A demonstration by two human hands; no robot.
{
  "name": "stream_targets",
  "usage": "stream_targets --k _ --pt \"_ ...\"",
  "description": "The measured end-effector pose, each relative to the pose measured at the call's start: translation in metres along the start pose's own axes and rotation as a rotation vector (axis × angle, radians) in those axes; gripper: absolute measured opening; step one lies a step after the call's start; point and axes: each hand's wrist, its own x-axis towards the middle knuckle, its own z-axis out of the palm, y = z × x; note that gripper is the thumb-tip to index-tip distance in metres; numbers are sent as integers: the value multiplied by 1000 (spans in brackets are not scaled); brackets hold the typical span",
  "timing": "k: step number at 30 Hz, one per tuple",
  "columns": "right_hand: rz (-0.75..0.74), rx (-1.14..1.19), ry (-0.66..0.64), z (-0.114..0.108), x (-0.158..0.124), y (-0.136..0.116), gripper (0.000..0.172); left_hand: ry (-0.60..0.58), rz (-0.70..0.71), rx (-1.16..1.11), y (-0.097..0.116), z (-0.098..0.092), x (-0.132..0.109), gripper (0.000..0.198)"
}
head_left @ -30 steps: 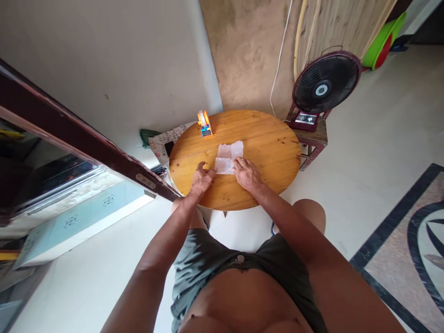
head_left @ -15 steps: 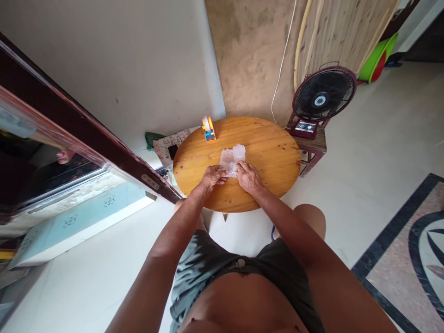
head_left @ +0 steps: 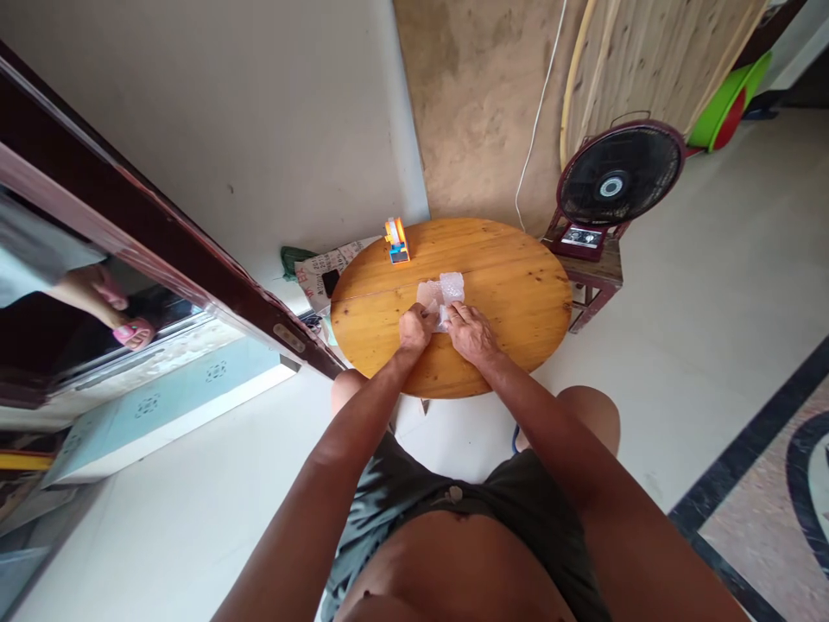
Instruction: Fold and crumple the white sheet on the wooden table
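At an oval wooden desk, you bring both hands together over bubble wrap lying near the centre of the top, its far part spread toward 12 o'clock. Your left hand, at the wrap's 7 o'clock, has its grip curled closed on the near part; your right hand, at 5 o'clock, rests bent fingers on the wrap, though whether that grip pinches or merely presses cannot be told. An orange-and-blue tape dispenser stands toward the desk's 11 o'clock edge; a fan sits beyond 2 o'clock.
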Motion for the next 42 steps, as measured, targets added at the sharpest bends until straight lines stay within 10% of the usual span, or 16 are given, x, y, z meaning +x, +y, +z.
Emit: stream_targets --k 7,15,19,42 --pt "13 27 28 3 0 1 48 61 75 110 6 9 0 16" --pt "2 22 12 3 1 1 49 129 -179 -447 13 18 1 66" --pt "12 7 -1 1 1 0 49 29 -231 -664 18 17 -5 40" --pt "7 -73 28 -10 1 -6 37 37 186 -40 30 15 -2 22"
